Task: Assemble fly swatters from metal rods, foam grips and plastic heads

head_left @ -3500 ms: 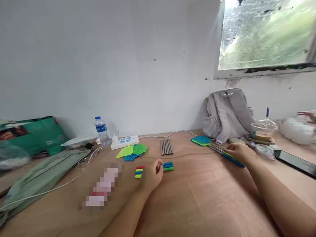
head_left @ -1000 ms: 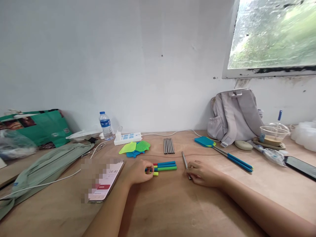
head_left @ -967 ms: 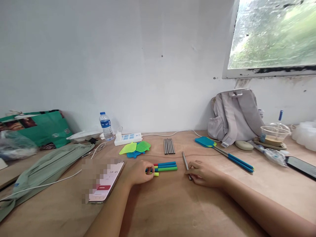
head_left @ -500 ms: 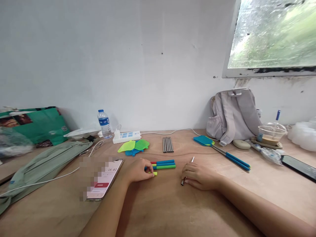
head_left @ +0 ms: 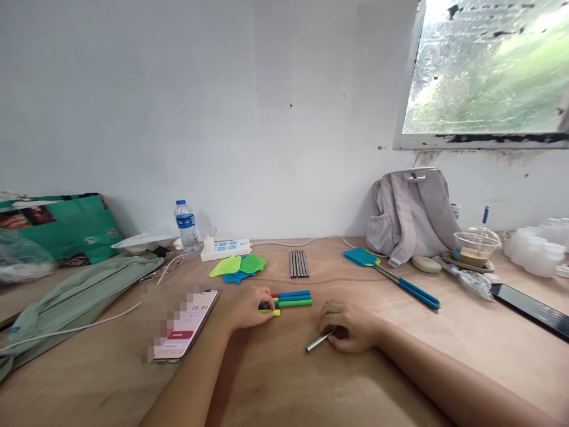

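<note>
My right hand [head_left: 349, 326] is closed round a silver metal tube [head_left: 317, 343], whose near end points left toward the table's front. My left hand [head_left: 252, 309] pinches a short yellow-green tube [head_left: 276, 312] at the left end of a row of coloured tubes; the fingers hide part of it. Beside it lie blue tubes [head_left: 296, 294] and a green tube [head_left: 297, 303], with red and yellow ends partly covered. Farther back several metal tubes [head_left: 299, 264] lie side by side. Mesh fly-swatter heads [head_left: 231, 267] in yellow-green, green and blue overlap to their left.
Fly swatters [head_left: 361, 257] with blue handles lie at right, before a grey backpack [head_left: 411, 216]. A lidded drink cup [head_left: 475, 246] and a dark phone [head_left: 528, 308] are farther right. At left are a lit phone [head_left: 191, 326], a water bottle [head_left: 185, 228] and a power strip [head_left: 226, 249].
My right hand went from the fly swatters at right to the middle with a metal tube, then turned its near end leftward. My left hand shifted off the coloured tubes' middle to the yellow-green one.
</note>
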A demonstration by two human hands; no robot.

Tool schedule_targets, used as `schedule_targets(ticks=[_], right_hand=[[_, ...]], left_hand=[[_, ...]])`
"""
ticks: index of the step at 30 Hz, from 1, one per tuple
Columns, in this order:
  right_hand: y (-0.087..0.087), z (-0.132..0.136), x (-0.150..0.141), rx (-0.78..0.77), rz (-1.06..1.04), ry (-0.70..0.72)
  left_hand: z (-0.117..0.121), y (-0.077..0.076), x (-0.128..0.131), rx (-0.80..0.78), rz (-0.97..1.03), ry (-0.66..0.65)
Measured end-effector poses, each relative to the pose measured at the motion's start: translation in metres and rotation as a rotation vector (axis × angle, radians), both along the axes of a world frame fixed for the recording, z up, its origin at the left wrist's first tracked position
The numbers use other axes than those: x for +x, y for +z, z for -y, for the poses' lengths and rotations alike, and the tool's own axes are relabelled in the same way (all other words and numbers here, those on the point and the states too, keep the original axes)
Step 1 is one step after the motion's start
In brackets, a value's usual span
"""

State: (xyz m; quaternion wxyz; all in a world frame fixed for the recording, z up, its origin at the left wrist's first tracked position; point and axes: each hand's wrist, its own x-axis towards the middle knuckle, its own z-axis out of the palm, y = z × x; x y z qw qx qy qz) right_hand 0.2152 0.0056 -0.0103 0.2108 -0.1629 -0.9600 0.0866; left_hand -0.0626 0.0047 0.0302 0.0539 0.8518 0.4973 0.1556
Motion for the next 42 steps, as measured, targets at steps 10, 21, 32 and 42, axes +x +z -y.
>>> schedule_targets(ticks=[10, 21, 32, 42], right_hand=[[-0.002, -0.002, -0.001, 0.031, 0.051, -0.202], [-0.006, 0.014, -0.033, -0.048, 0.068, -0.363], [-0.010, 0.007, -0.025, -0.048, 0.049, -0.405], [0.000, -0.001, -0.008, -0.048, -0.057, -0.427]], left_hand=[[0.002, 0.004, 0.006, -0.286, 0.044, -0.058], [0.002, -0.001, 0.018, -0.479, 0.058, -0.044], [0.001, -0.007, 0.021, -0.316, 0.065, -0.211], [0.009, -0.010, 0.041, 0.051, -0.067, -0.211]])
